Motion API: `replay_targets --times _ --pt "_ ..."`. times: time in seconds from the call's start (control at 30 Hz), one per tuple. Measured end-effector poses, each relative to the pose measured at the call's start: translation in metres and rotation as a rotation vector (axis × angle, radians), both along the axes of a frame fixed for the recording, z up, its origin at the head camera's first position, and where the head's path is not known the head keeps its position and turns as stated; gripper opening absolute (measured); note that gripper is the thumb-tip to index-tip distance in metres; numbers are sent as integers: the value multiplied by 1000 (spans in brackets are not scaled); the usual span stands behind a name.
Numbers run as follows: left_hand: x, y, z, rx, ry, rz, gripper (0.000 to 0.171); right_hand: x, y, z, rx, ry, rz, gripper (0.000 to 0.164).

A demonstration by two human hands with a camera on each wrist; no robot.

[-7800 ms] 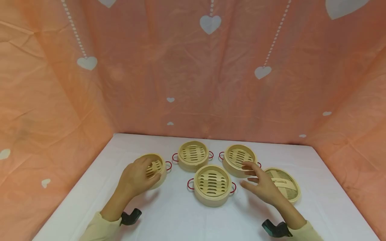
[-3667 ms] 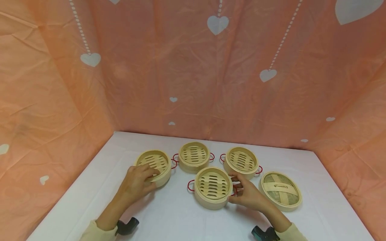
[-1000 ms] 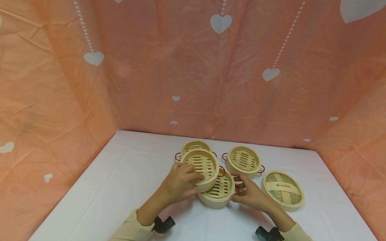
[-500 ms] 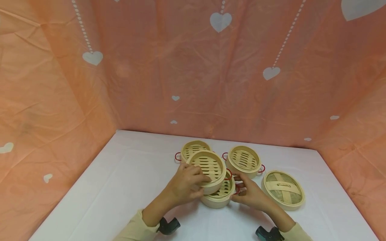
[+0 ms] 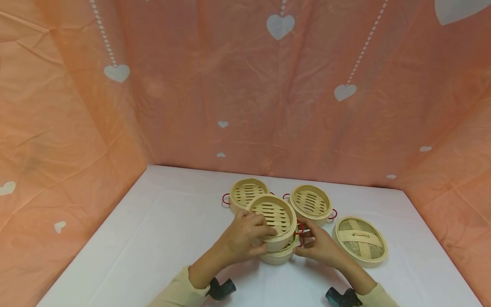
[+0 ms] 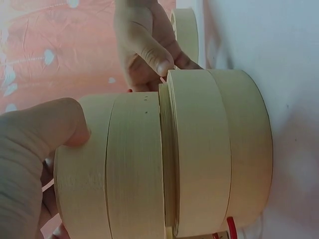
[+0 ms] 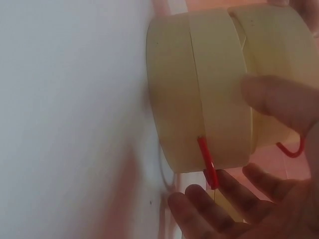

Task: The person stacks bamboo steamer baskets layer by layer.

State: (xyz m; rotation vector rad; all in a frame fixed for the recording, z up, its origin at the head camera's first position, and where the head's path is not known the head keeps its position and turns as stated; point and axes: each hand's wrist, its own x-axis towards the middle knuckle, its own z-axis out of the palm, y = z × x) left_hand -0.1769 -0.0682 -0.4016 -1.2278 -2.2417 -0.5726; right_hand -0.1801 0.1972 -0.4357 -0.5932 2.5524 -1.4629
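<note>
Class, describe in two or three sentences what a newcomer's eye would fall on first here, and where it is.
Probably the orange backdrop, patterned with white hearts, filling the upper head view. Next, at lower centre, the left hand gripping an upper steamer basket over a lower basket, with the right hand at the lower one's right side. Then the round lid, apart on the right of the white table.

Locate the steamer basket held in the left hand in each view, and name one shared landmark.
Head: the held basket is just right of and below centre, gripped by the left hand.
Left wrist: the held basket is at lower left.
Right wrist: the held basket is at upper right.
Shared landmark: the lower basket, next to it in all three.
</note>
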Motion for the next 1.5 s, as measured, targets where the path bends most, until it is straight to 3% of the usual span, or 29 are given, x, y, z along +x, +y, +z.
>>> replay_targets --times 0.63,1.0,1.5 --pt "2 13 -1 -22 -34 5 30 1 1 -1 25 -10 -10 87" --pt "5 15 -3 -14 -5 13 29 -1 3 -4 63 -31 -46 89" --pt "7 16 -4 -37 6 22 28 0 4 -3 62 -30 -35 90"
